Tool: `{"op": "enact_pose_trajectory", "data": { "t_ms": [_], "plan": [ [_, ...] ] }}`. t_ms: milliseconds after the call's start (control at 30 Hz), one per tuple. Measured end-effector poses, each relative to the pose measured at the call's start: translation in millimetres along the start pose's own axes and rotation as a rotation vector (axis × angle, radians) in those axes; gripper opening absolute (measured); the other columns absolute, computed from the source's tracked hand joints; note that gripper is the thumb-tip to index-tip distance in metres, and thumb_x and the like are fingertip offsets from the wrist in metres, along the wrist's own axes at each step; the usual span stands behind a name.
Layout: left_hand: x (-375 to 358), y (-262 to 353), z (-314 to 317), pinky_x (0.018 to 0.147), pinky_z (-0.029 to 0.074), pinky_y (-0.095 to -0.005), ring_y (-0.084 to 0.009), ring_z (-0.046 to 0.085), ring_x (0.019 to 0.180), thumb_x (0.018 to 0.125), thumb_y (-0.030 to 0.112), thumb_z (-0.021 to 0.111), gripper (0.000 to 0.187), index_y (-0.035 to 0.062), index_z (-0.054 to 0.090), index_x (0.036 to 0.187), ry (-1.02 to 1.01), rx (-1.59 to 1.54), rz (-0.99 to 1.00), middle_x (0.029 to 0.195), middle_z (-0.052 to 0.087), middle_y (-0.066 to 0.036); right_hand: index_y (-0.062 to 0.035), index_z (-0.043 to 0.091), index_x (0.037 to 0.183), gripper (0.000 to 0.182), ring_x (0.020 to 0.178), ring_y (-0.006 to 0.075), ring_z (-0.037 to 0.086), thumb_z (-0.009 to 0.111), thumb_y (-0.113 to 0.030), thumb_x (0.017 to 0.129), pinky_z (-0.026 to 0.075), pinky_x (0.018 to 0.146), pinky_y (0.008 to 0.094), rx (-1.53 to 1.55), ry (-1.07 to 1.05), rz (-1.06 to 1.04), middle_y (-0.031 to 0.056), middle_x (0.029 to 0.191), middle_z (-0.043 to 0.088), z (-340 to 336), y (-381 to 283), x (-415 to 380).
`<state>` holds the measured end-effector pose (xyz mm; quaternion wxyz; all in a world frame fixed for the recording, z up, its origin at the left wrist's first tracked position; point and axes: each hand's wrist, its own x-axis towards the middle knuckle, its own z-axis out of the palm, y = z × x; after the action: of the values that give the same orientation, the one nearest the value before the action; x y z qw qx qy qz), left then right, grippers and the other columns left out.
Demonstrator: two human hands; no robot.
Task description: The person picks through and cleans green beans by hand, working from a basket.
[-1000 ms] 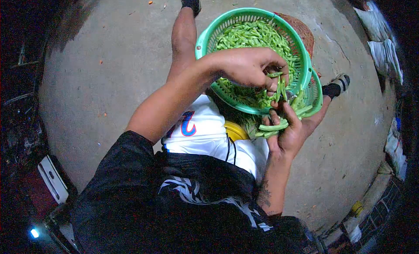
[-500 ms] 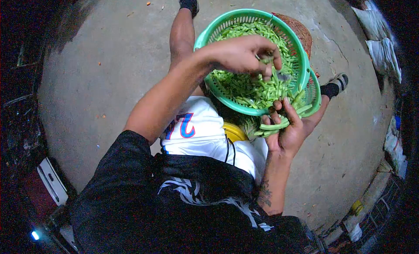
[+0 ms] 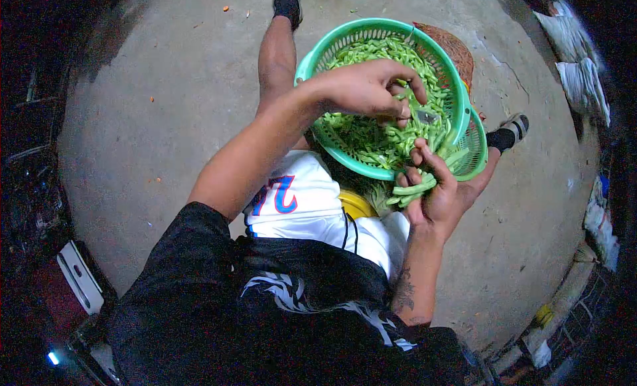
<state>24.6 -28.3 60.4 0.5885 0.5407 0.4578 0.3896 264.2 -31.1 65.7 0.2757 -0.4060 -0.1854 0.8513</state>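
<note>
My left hand is over a green basket, its fingers curled around a small knife whose grey blade points to the right; the handle is hidden. Cut green bean pieces fill much of the basket. At the basket's near right rim, palm up, my right hand grips several long green beans. Their ends stick out to the left past the fingers and up toward the blade.
A second green basket sits partly under the first. A reddish-brown mesh sack lies behind them. Something yellow shows between my legs. White sacks line the right side of the concrete floor.
Both hands stay over the basket. My left hand has turned slightly and the knife blade shows more clearly. The fingers of my right hand and the beans in it have shifted a little.
</note>
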Motion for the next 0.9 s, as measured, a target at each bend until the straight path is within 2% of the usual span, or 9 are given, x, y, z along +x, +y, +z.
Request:
{"op": "enact_pose_trajectory", "data": {
  "t_ms": [67, 167, 200, 267, 333, 400, 700, 800, 900],
  "plan": [
    [-1, 2, 4, 0.082, 0.051, -0.0289, -0.0105, 0.062, 0.09, 0.088, 0.009, 0.07, 0.033, 0.0044, 0.065, 0.12, -0.085, 0.051, -0.018, 0.096, 0.068, -0.003, -0.0028, 0.063, 0.114, 0.024, 0.053, 0.0086, 0.051, 0.063, -0.018, 0.096, 0.041, 0.049, 0.0243, -0.012, -0.015, 0.007, 0.0007, 0.08, 0.06, -7, 2, 2],
    [-1, 4, 14, 0.083, 0.05, -0.0288, -0.0105, 0.061, 0.091, 0.089, 0.01, 0.07, 0.031, 0.004, 0.066, 0.118, -0.152, 0.132, 0.064, 0.096, 0.068, -0.003, -0.0041, 0.062, 0.111, 0.02, 0.052, 0.0091, 0.052, 0.063, -0.018, 0.097, 0.041, 0.048, 0.0249, 0.007, -0.114, 0.076, 0.0015, 0.081, 0.061, -5, 3, 1],
    [1, 6, 14, 0.079, 0.05, -0.0281, -0.0103, 0.062, 0.088, 0.09, 0.012, 0.07, 0.03, 0.0034, 0.065, 0.118, -0.137, 0.195, 0.121, 0.095, 0.068, -0.003, -0.0049, 0.061, 0.11, 0.019, 0.053, 0.0094, 0.052, 0.063, -0.019, 0.098, 0.041, 0.047, 0.0253, -0.004, -0.069, 0.012, 0.0017, 0.082, 0.062, 1, 3, -3],
    [-3, 8, 11, 0.076, 0.051, -0.0284, -0.0114, 0.063, 0.085, 0.088, 0.01, 0.068, 0.03, 0.0012, 0.066, 0.117, -0.084, 0.107, 0.077, 0.092, 0.069, -0.005, -0.0068, 0.059, 0.108, 0.017, 0.053, 0.0104, 0.052, 0.063, -0.021, 0.099, 0.043, 0.046, 0.0261, 0.018, 0.042, -0.081, 0.0025, 0.083, 0.063, 6, 7, -5],
    [-6, 10, 6, 0.075, 0.052, -0.0287, -0.0127, 0.064, 0.083, 0.086, 0.009, 0.068, 0.03, -0.0009, 0.066, 0.114, -0.028, -0.054, -0.022, 0.09, 0.07, -0.007, -0.0071, 0.06, 0.108, 0.017, 0.053, 0.0105, 0.052, 0.063, -0.021, 0.099, 0.043, 0.046, 0.026, 0.054, 0.048, -0.086, 0.0026, 0.083, 0.063, -4, 8, -6],
    [-6, 8, 4, 0.075, 0.052, -0.0293, -0.0134, 0.064, 0.083, 0.086, 0.009, 0.069, 0.03, -0.0007, 0.066, 0.114, -0.009, -0.025, 0.018, 0.09, 0.07, -0.007, -0.0072, 0.06, 0.108, 0.017, 0.055, 0.0101, 0.053, 0.063, -0.021, 0.099, 0.043, 0.047, 0.0256, 0.045, 0.081, -0.098, 0.0026, 0.081, 0.063, -12, 11, -8],
    [-2, 6, 12, 0.072, 0.051, -0.0338, -0.017, 0.062, 0.08, 0.083, 0.013, 0.072, 0.031, -0.0007, 0.067, 0.111, 0.008, 0.237, 0.122, 0.085, 0.068, -0.011, -0.0049, 0.062, 0.101, 0.021, 0.05, 0.0094, 0.047, 0.062, -0.026, 0.098, 0.035, 0.045, 0.0258, 0.066, 0.05, 0.046, -0.0015, 0.069, 0.057, -16, 9, -14],
    [-2, 5, 8, 0.072, 0.05, -0.0349, -0.0187, 0.062, 0.079, 0.082, 0.014, 0.072, 0.032, -0.0006, 0.067, 0.11, -0.01, 0.192, 0.091, 0.084, 0.067, -0.011, -0.0047, 0.063, 0.097, 0.022, 0.049, 0.0093, 0.045, 0.062, -0.027, 0.097, 0.035, 0.045, 0.0255, 0.022, 0.098, 0.035, -0.0026, 0.065, 0.054, -12, 6, -17],
    [-4, 10, 11, 0.071, 0.049, -0.035, -0.0183, 0.061, 0.079, 0.082, 0.016, 0.072, 0.032, -0.0004, 0.067, 0.109, 0.001, 0.327, 0.143, 0.084, 0.066, -0.01, -0.0048, 0.063, 0.095, 0.021, 0.047, 0.0091, 0.043, 0.062, -0.026, 0.096, 0.034, 0.045, 0.0257, 0.06, 0.109, 0.046, -0.003, 0.063, 0.052, -12, 5, -17]
  ]
}}
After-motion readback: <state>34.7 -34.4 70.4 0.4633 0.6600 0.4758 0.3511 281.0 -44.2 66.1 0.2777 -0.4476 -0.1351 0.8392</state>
